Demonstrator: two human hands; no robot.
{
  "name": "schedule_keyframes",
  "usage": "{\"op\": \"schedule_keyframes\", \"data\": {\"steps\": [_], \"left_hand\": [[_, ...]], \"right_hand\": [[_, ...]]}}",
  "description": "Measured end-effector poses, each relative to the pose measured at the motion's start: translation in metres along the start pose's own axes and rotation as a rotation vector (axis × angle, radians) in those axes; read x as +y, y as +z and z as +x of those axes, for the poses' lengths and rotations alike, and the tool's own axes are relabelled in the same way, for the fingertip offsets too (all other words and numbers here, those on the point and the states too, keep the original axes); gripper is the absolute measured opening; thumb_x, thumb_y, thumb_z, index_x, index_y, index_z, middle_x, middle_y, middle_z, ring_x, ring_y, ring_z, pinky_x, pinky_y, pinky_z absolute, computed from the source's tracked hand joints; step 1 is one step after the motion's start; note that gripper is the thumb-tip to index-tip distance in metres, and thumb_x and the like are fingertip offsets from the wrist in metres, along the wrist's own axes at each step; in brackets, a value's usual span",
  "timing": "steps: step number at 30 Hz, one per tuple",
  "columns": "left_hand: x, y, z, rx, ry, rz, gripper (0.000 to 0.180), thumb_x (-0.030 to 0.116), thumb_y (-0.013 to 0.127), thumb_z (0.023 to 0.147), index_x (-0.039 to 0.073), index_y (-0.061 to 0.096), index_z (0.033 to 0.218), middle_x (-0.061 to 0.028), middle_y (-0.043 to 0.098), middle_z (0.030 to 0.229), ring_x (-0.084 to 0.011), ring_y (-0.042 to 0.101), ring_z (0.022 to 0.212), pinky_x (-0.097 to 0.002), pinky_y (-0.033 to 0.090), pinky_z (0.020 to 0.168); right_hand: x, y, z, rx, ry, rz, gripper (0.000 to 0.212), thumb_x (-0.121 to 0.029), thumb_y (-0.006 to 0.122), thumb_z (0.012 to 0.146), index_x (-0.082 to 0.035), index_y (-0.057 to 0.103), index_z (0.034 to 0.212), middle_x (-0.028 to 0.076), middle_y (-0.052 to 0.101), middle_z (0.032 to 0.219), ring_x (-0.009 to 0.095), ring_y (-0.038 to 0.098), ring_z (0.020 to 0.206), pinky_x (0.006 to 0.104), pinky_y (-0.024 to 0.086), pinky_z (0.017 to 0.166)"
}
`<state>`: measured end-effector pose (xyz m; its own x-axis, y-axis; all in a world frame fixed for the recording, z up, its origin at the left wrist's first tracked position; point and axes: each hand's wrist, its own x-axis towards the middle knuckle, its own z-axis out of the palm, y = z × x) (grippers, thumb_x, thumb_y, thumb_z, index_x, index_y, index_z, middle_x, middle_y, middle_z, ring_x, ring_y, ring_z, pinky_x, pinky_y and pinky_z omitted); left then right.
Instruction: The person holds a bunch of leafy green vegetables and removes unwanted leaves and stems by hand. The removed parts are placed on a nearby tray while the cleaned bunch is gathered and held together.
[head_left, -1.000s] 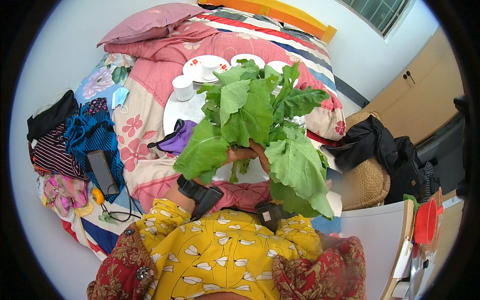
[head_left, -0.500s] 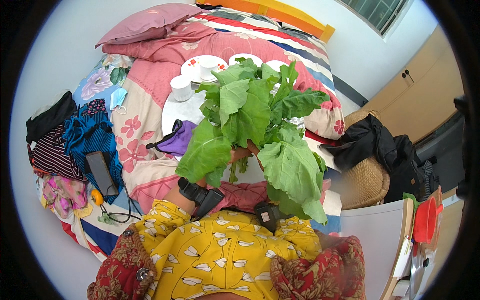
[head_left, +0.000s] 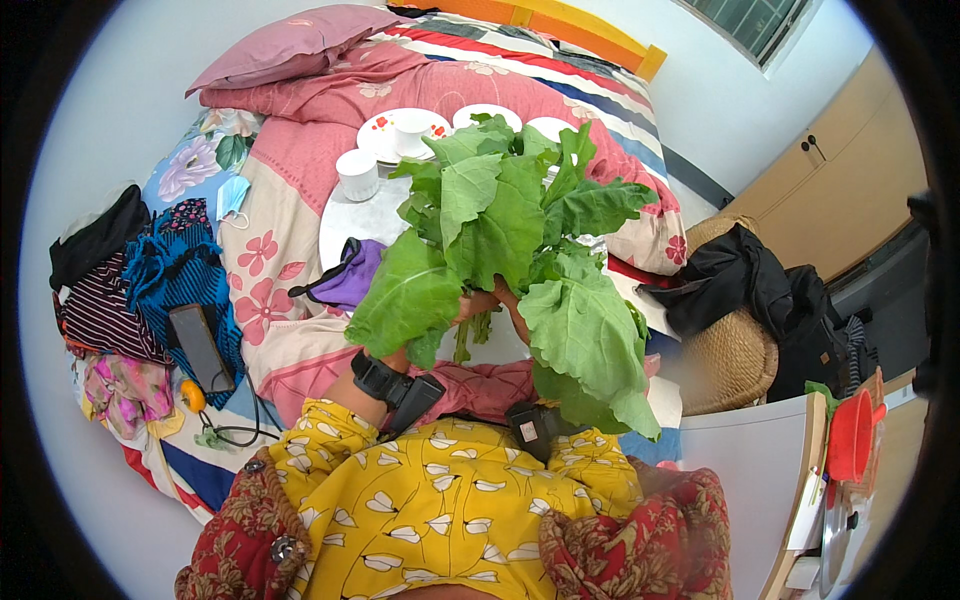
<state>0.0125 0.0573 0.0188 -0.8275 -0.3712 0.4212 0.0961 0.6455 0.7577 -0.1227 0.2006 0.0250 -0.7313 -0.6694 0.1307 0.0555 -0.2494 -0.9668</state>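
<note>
Nearest, on the wearer's side of the bunch of leafy greens [head_left: 505, 225], is a yellow top [head_left: 430, 510] printed with white leaf shapes; black wrist straps [head_left: 380, 379] sit just short of the bunch; the left hand [head_left: 470, 308] is in under it, fingers bent round the stems, whose ends hang below; the right hand [head_left: 512, 303] meets it there, but leaves drape over most of it, so I cannot tell how far its fingers are closed; well left of the bunch are a dark phone [head_left: 200, 345] and heaped clothes [head_left: 110, 300]; well right of it, black fabric [head_left: 740, 280] lies over a woven basket [head_left: 735, 365]; the bunch itself is held up, leaves spread wide, above a round white table [head_left: 340, 222]; just left of it lies a purple cloth [head_left: 355, 283] with black edging; beyond it stand a white cup [head_left: 357, 178] and a flower-patterned plate [head_left: 376, 132]; farthest beyond it are a pink pillow [head_left: 285, 48] and an orange headboard [head_left: 575, 32]
</note>
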Motion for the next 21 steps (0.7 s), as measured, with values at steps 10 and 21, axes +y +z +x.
{"op": "schedule_keyframes", "data": {"steps": [10, 21], "left_hand": [[-0.007, 0.004, -0.004, 0.076, 0.046, 0.092, 0.031, 0.027, 0.053, 0.094, 0.005, 0.045, 0.114, -0.0058, 0.041, 0.102, -0.0196, 0.041, 0.092, -0.0345, 0.040, 0.084], [-0.037, 0.022, 0.000, -0.001, 0.099, 0.073, 0.029, 0.027, 0.051, 0.095, 0.005, 0.044, 0.112, -0.0042, 0.038, 0.097, -0.0184, 0.039, 0.087, -0.0331, 0.040, 0.082]], "right_hand": [[0.002, 0.000, 0.000, -0.009, -0.004, -0.015, 0.039, -0.021, 0.071, 0.085, -0.004, 0.062, 0.118, 0.006, 0.064, 0.113, 0.019, 0.060, 0.102, 0.0338, 0.046, 0.092], [0.007, 0.000, 0.005, -0.040, -0.030, -0.064, 0.039, -0.022, 0.071, 0.085, -0.004, 0.062, 0.119, 0.006, 0.064, 0.113, 0.019, 0.060, 0.102, 0.0339, 0.046, 0.092]]}}
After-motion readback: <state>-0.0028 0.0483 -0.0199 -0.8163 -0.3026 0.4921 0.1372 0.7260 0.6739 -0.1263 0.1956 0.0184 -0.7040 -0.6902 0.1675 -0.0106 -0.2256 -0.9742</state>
